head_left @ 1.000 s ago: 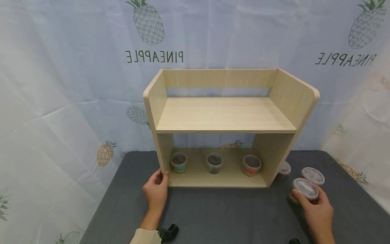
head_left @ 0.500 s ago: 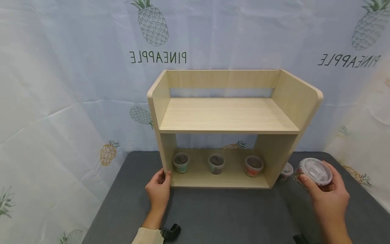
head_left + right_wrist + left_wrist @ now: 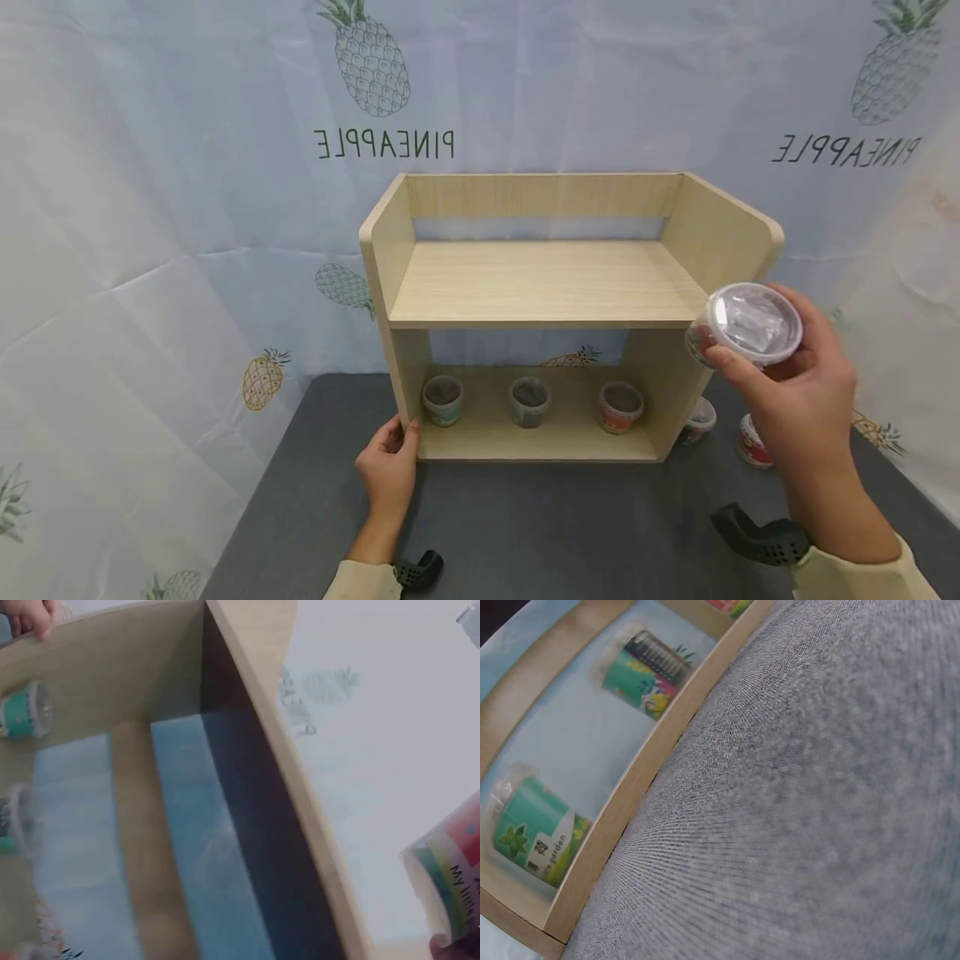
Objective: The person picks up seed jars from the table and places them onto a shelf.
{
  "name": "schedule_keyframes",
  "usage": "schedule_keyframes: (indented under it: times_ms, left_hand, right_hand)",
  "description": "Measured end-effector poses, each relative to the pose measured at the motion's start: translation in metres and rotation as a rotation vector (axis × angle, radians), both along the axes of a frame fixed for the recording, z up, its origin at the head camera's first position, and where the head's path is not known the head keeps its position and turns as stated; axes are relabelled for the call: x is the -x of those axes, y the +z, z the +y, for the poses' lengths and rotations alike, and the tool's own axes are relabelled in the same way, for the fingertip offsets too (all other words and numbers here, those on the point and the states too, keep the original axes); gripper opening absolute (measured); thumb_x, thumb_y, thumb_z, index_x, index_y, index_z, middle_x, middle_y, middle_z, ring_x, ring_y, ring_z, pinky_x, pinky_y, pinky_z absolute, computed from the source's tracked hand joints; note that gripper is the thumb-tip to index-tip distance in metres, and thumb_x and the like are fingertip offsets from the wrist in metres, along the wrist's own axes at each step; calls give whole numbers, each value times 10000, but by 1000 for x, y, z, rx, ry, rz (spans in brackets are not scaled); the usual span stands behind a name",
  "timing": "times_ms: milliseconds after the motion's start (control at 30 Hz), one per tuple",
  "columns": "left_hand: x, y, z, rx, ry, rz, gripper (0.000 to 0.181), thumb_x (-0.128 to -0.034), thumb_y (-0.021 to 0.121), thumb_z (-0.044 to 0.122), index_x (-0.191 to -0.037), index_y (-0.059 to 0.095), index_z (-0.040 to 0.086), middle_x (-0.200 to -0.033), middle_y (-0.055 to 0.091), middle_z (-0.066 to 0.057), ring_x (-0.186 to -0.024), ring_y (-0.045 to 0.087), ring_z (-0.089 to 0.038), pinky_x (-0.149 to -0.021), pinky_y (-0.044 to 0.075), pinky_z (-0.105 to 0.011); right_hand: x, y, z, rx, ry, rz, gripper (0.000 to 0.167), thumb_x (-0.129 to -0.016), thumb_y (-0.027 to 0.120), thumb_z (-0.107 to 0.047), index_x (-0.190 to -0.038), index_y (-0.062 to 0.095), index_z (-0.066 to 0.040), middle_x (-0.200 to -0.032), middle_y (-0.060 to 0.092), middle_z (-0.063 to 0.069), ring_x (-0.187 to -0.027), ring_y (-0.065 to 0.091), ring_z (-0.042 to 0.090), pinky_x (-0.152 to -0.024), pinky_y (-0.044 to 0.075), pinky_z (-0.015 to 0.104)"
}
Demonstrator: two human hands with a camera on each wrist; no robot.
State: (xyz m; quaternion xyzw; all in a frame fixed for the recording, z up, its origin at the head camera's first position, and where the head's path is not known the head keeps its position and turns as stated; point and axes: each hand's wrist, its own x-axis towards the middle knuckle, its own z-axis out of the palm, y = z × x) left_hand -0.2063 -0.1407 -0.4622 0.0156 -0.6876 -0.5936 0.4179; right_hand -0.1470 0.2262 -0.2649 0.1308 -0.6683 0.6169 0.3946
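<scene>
My right hand [image 3: 813, 387] grips a plastic cup [image 3: 753, 325] with a clear lid, held up in front of the shelf's right side panel. In the right wrist view, that cup [image 3: 456, 881] shows a red band and "My little" lettering. My left hand [image 3: 390, 467] holds the lower front edge of the left side panel of the wooden shelf [image 3: 558, 283]. On the shelf's bottom board stand a green cup [image 3: 443, 400], a dark-looking middle cup [image 3: 529, 402] and a red cup [image 3: 620, 407], spaced apart. The left wrist view shows green labels on two of them.
Right of the shelf, a lidded cup [image 3: 699, 419] stands close to its side panel. Another red cup [image 3: 752, 442] is partly hidden behind my right hand. A grey cloth [image 3: 540, 525] covers the table, and a pineapple-print curtain [image 3: 187, 167] hangs behind.
My right hand has lifted the lidded cup from the table at the right, raising it to about the upper board's height. My left hand stays at the shelf's left edge.
</scene>
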Motion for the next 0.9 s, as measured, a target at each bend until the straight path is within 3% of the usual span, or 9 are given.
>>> schedule_keyframes:
  times_ms: [167, 400, 667, 900]
  left_hand:
    - [0, 1, 0, -3, 0, 11, 191, -824, 736, -61, -1009, 726, -107, -906, 730, -253, -795, 689, -26, -663, 533, -102]
    - [-1, 2, 0, 15, 15, 1, 189, -821, 748, -49, -1000, 728, -107, -893, 735, -239, -792, 682, -18, -658, 528, -95]
    - [0, 1, 1, 14, 13, 4, 186, -822, 746, -49, -999, 729, -105, -898, 735, -237, -799, 688, -27, -664, 533, -103]
    - [0, 1, 1, -1, 11, 8, 186, -815, 745, -63, -992, 725, -117, -896, 730, -252, -792, 675, 14, -662, 532, -102]
  right_hand:
    - [23, 27, -13, -221, -127, -177, 749, -793, 790, 0, -1446, 462, -164, -1295, 550, -25, -1088, 570, 105, -805, 489, 58]
    - [63, 52, -18, -298, -124, -418, 746, -854, 767, -369, -1477, 405, -178, -1287, 523, -24, -1100, 513, 77, -815, 433, 66]
    - [96, 63, -16, -328, -123, -557, 888, -832, 720, -547, -1500, 344, -99, -1371, 503, 90, -1202, 496, 163, -1010, 402, 314]
    - [112, 68, -16, -360, -139, -636, 983, -836, 688, -590, -1538, 260, -52, -1474, 438, 180, -1305, 425, 280, -1112, 336, 450]
